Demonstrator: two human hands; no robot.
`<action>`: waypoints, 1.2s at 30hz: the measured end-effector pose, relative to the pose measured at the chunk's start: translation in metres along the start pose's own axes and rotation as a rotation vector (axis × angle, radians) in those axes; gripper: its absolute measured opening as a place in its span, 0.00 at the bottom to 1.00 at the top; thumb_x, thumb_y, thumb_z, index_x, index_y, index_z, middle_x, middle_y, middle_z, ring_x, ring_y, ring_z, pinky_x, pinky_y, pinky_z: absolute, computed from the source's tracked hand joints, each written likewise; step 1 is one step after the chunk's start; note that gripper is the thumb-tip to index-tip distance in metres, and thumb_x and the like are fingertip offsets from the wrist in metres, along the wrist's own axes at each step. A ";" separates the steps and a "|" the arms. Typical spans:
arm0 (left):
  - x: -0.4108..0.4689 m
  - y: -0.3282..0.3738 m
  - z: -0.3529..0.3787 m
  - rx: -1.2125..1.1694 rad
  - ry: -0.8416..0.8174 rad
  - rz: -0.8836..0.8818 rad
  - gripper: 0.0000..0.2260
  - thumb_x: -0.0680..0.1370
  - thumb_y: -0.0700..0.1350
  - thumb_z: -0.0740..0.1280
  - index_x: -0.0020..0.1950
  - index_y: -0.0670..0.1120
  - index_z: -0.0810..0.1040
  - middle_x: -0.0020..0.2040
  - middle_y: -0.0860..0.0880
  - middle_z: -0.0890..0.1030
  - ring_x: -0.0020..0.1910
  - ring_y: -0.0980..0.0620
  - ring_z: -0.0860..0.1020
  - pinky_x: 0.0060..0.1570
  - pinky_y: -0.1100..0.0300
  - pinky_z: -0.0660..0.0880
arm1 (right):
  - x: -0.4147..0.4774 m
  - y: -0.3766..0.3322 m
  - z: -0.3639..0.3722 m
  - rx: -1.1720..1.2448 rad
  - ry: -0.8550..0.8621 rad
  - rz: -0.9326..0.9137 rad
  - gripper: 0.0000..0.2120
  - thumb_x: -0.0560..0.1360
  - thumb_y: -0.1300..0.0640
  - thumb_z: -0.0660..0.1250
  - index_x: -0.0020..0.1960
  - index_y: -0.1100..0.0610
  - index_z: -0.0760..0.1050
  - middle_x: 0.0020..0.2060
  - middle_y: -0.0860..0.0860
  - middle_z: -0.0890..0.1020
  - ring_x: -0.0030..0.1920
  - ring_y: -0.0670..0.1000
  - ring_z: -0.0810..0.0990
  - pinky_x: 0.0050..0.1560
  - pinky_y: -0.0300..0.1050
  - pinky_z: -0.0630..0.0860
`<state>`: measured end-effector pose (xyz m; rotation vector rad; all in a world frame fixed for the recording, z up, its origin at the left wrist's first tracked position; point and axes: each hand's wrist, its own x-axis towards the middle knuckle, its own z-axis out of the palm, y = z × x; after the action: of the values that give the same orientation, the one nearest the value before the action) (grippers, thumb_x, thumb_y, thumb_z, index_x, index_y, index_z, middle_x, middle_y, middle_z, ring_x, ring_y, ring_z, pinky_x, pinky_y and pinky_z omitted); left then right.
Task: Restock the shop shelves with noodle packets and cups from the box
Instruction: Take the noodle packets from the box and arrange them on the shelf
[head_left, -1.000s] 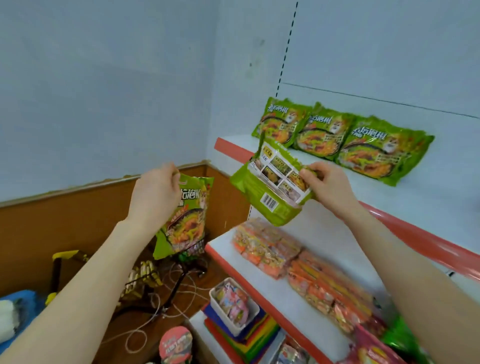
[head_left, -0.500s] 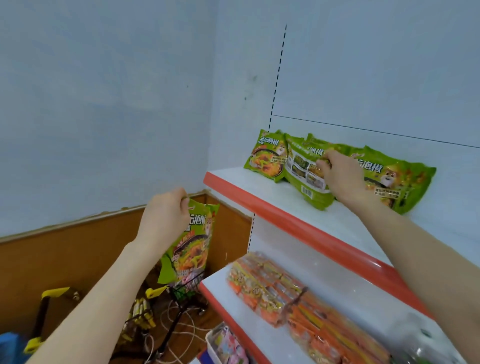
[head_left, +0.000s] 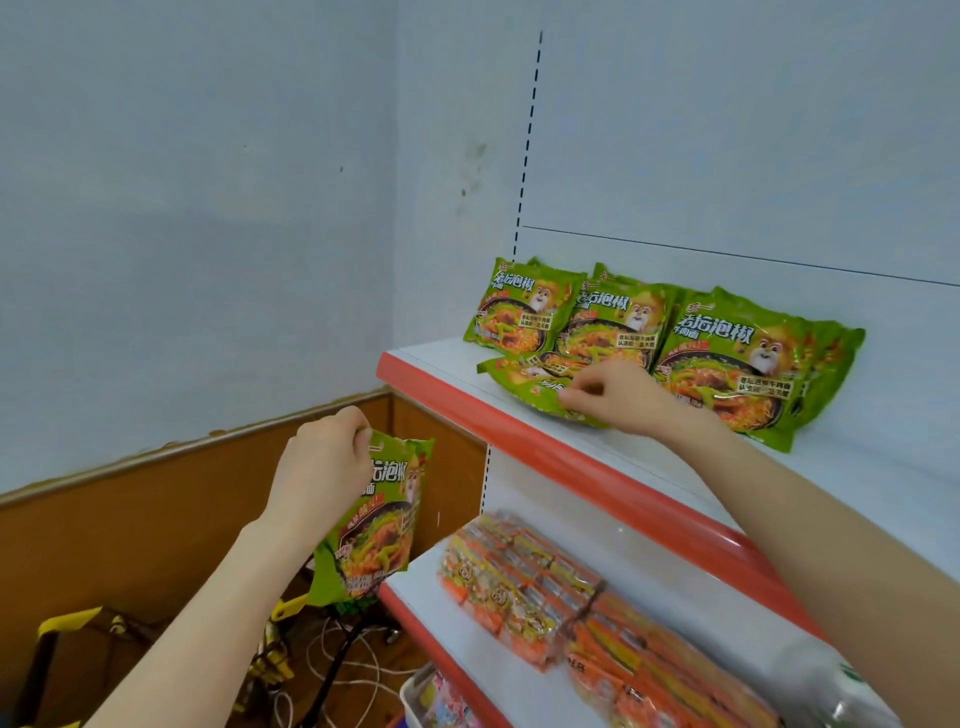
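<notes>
My left hand (head_left: 322, 470) grips a green noodle packet (head_left: 376, 525) by its top edge; it hangs upright in the air left of the shelves. My right hand (head_left: 613, 397) rests on the top shelf (head_left: 431, 369) and pinches the near edge of another green packet (head_left: 530, 387), which lies flat, face up, near the shelf's red front lip. Behind it three green packets (head_left: 613, 317) lean in a row against the white back panel. No box is in view.
The shelf below (head_left: 415, 587) holds a row of orange noodle packets (head_left: 545, 582). Yellow-handled gear and white cables (head_left: 332, 654) lie on the floor at the lower left. A brown wainscot runs along the left wall.
My right hand brought its packet from upright against the back row down to lying flat at the shelf's front. My left hand stayed low with its packet.
</notes>
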<state>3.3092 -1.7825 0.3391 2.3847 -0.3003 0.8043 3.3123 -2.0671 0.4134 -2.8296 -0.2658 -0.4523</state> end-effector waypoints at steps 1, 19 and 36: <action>0.001 0.000 0.002 -0.001 -0.003 0.001 0.07 0.78 0.39 0.60 0.47 0.38 0.78 0.35 0.46 0.78 0.33 0.48 0.74 0.35 0.57 0.68 | 0.003 0.003 -0.006 0.061 0.043 0.028 0.14 0.77 0.54 0.62 0.43 0.65 0.79 0.36 0.56 0.79 0.36 0.51 0.73 0.37 0.41 0.67; 0.020 0.001 0.020 0.012 -0.074 -0.032 0.08 0.79 0.39 0.60 0.50 0.40 0.78 0.42 0.44 0.81 0.40 0.46 0.78 0.40 0.52 0.76 | 0.100 -0.007 -0.009 0.075 -0.347 -0.047 0.22 0.74 0.54 0.67 0.67 0.53 0.69 0.66 0.48 0.72 0.67 0.48 0.69 0.66 0.42 0.64; 0.026 0.001 0.033 0.023 -0.066 -0.008 0.07 0.79 0.39 0.60 0.48 0.40 0.78 0.40 0.44 0.81 0.39 0.45 0.77 0.38 0.53 0.73 | 0.115 0.021 -0.029 0.053 0.115 0.074 0.09 0.70 0.51 0.72 0.38 0.52 0.73 0.38 0.52 0.76 0.45 0.55 0.74 0.39 0.46 0.68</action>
<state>3.3450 -1.8039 0.3337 2.4360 -0.3089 0.7305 3.4163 -2.0794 0.4728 -2.7394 -0.1475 -0.5807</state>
